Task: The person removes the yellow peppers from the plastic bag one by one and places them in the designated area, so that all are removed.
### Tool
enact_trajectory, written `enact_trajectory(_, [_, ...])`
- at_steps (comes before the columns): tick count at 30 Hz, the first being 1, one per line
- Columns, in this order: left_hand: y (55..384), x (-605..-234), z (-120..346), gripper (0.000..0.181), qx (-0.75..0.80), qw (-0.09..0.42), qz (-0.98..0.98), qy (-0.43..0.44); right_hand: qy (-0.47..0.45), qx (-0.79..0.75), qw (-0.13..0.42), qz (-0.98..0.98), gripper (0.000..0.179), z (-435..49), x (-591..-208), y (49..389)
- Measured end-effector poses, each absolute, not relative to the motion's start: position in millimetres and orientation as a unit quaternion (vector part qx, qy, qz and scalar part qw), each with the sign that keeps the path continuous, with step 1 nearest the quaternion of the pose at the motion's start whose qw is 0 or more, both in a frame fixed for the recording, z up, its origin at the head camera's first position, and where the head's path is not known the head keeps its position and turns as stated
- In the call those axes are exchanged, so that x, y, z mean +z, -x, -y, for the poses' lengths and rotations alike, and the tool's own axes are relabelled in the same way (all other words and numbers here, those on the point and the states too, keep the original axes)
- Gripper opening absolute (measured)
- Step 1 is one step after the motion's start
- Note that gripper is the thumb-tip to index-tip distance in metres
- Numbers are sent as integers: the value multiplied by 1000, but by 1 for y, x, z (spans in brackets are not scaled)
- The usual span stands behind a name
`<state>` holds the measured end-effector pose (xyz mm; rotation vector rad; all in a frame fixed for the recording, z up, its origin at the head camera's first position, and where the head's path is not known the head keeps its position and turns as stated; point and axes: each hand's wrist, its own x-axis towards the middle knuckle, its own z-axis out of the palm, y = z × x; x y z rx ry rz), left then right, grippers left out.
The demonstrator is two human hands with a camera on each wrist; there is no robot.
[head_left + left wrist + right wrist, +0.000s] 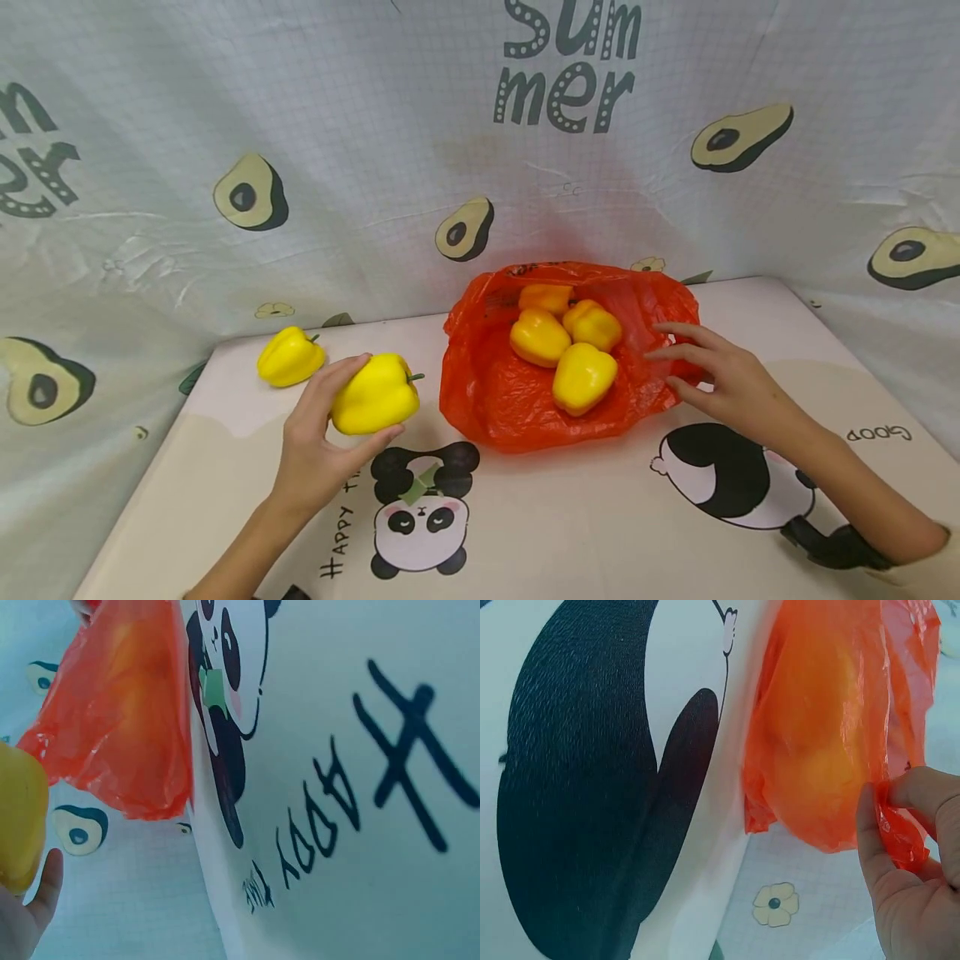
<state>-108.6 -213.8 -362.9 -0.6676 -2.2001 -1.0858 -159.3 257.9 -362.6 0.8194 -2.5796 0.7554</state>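
Observation:
My left hand (318, 437) grips a yellow bell pepper (375, 396), thumb below and fingers over its far side, its green stem pointing right. In the left wrist view the same pepper (21, 817) shows at the left edge. A red plastic bag (487, 408) lies with its mouth wide, and several yellow bell peppers (585, 379) sit inside it. My right hand (731, 379) is at the bag's right side. In the right wrist view its thumb and fingers pinch a fold of the bag (900, 832). Another yellow bell pepper (291, 357) lies behind my left hand.
The table has a pale cover (570, 525) printed with pandas and lettering. Behind it hangs a white curtain (360, 108) with avocado prints, close to the bag's back. A dark object (295, 593) shows at the bottom edge near my left forearm.

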Motion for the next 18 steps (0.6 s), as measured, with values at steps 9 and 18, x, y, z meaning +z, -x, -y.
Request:
enact_trajectory(9, [114, -367, 220, 89, -409, 293, 842, 193, -295, 271, 179, 899, 46, -257, -371, 158])
enact_trajectory(18, [115, -369, 224, 89, -399, 285, 855, 167, -313, 261, 188, 894, 54, -256, -380, 157])
